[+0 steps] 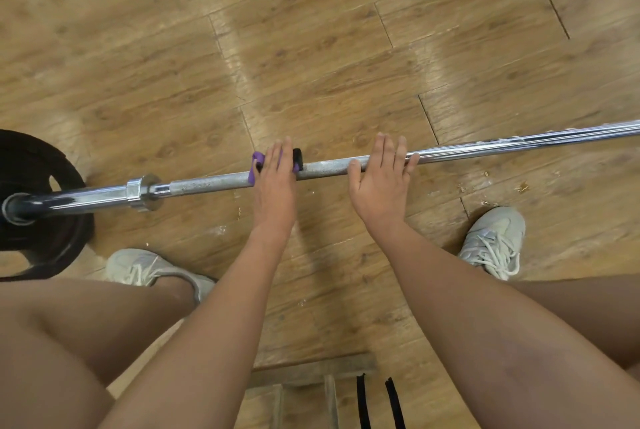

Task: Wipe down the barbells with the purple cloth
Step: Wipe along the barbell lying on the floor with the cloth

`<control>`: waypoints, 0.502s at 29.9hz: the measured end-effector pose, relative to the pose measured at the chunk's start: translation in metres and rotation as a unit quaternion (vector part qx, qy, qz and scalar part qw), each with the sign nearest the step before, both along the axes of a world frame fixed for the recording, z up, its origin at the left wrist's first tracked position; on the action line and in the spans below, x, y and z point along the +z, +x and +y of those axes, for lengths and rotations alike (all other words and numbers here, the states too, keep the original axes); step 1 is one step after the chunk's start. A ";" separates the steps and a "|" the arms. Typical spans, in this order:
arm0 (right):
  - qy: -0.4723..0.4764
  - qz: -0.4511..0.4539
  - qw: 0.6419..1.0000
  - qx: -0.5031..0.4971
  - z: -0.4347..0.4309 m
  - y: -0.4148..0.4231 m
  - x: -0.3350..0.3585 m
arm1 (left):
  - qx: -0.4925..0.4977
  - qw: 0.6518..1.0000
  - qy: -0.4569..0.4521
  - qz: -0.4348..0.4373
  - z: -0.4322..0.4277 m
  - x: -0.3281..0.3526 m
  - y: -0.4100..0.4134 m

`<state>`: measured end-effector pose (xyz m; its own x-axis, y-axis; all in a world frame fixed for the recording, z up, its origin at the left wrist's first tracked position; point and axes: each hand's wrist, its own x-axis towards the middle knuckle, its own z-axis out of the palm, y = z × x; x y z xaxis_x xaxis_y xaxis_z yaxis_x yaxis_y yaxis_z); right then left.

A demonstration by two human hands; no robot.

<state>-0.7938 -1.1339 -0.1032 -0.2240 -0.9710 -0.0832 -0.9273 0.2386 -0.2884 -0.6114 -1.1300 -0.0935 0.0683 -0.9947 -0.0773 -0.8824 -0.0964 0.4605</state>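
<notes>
We see the bar (214, 182) with its long axis running from the sleeve at 9 o'clock, by a black plate (31, 165), to 3 o'clock. Our left hand (275, 182) presses the cloth (255, 165) onto it with straight fingers. Our right hand (379, 182) rests flat and open on the bar, toward 3 o'clock.

Glossy metal barbell (346, 165), wood floor (311, 47)

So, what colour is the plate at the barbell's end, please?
The plate is black, clearest in the head view.

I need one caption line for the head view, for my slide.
Left hand presses purple cloth on barbell; right hand rests on it.
</notes>
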 end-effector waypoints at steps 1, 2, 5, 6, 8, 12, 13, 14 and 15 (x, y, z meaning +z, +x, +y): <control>0.001 -0.001 1.000 0.000 -0.002 0.000 0.000 | 0.021 1.000 0.004 0.014 -0.003 0.002 0.004; 0.002 -0.002 1.000 0.000 -0.004 0.001 0.000 | 0.040 0.999 0.010 0.022 -0.007 0.003 0.007; -0.005 -0.002 1.000 -0.003 -0.009 0.003 -0.001 | 0.031 0.999 0.013 0.008 -0.015 0.003 0.003; -0.009 -0.003 1.000 -0.005 -0.011 0.003 -0.001 | 0.012 1.000 0.011 -0.005 -0.016 0.002 -0.002; -0.013 -0.003 1.000 -0.009 -0.014 0.005 -0.001 | -0.024 0.999 0.010 -0.027 -0.014 0.001 -0.011; -0.012 0.000 1.000 -0.007 -0.019 0.005 -0.001 | -0.049 0.998 -0.001 -0.029 -0.014 0.000 -0.014; -0.010 -0.002 1.000 -0.005 -0.020 0.005 -0.001 | -0.038 0.999 0.001 -0.008 -0.017 0.002 -0.011; -0.008 -0.004 1.000 -0.004 -0.020 0.004 -0.001 | -0.018 1.000 0.008 0.017 -0.019 0.004 -0.008; -0.007 -0.004 1.000 -0.003 -0.021 0.004 -0.001 | 0.008 0.999 0.017 0.039 -0.023 0.006 -0.005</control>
<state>-0.7902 -1.1546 -0.1042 -0.2296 -0.9707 -0.0710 -0.9233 0.2403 -0.2998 -0.6160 -1.1529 -0.0877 0.0775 -0.9901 -0.1172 -0.8426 -0.1279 0.5232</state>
